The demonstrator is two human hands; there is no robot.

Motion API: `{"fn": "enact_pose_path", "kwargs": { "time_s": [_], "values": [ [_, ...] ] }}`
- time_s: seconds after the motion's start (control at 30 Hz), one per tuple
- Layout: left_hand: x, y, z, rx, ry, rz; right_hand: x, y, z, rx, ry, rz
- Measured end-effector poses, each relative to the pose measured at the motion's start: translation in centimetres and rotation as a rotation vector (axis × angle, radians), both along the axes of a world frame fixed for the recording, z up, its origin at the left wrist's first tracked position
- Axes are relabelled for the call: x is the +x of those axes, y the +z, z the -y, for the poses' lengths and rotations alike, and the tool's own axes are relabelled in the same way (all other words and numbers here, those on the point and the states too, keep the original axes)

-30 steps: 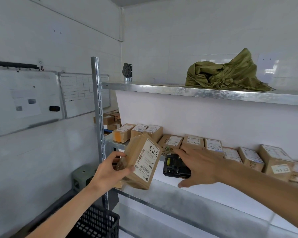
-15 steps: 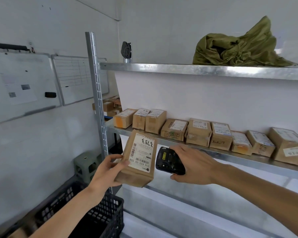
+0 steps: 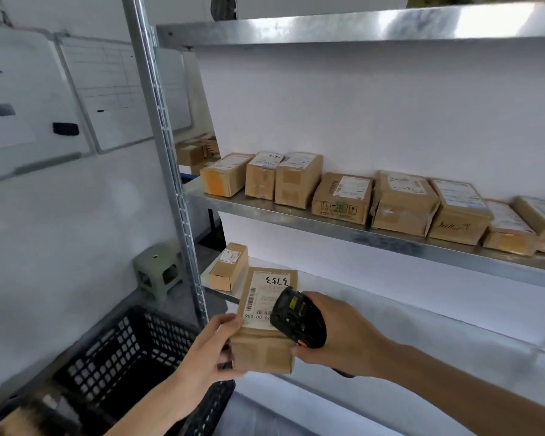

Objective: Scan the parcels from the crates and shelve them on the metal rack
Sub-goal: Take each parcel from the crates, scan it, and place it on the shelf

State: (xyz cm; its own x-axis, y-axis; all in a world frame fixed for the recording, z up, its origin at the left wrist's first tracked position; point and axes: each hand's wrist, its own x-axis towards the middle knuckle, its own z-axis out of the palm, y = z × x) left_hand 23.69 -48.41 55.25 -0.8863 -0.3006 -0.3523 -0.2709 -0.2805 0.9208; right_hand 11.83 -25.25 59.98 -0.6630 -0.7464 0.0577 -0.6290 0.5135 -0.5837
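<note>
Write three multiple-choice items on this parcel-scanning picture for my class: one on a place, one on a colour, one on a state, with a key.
1. Where does the small stool stand?
A. on the top shelf
B. on the floor left of the rack post
C. inside the crate

2. What colour is the crate?
A. black
B. red
C. white

3. How is the held parcel gripped?
A. by both hands
B. by the left hand alone
C. by nobody

Key: B, it stands beyond the post; A, its mesh is black; B, the right hand holds the scanner.
</note>
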Motion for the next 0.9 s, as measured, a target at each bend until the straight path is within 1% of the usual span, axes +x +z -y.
{"fn": "enact_pose_path", "kwargs": {
  "time_s": [0.13,0.27,0.33,0.47,0.63,0.9],
  "values": [
    [-3.9,-2.3,2.0,-0.047,-0.112,0.053,-4.3,-3.7,1.6,-0.012,-0.019,0.067],
    [-8.7,-5.6,4.3,-0.18,-0.208,0.091,-9.0,-7.2,3.3,0.004,-0.053,0.11],
    [-11.1,-7.1,5.0,-0.251,-0.219,0.077,-11.2,-9.0,4.2,-0.005,-0.066,0.127],
    [-14.5,-9.9,6.5,-0.317,-0.228,0.021,-14.9,-13.2,6.1,-0.029,-0.088,0.147],
    [-17.9,-14.1,9.5,-0.325,-0.144,0.018,-18.4,-17.9,9.4,-0.007,-0.124,0.157],
    [-22.9,-19.4,15.0,-0.271,-0.161,0.046,-21.8,-24.1,14.5,-0.014,-0.202,0.176]
  ]
}}
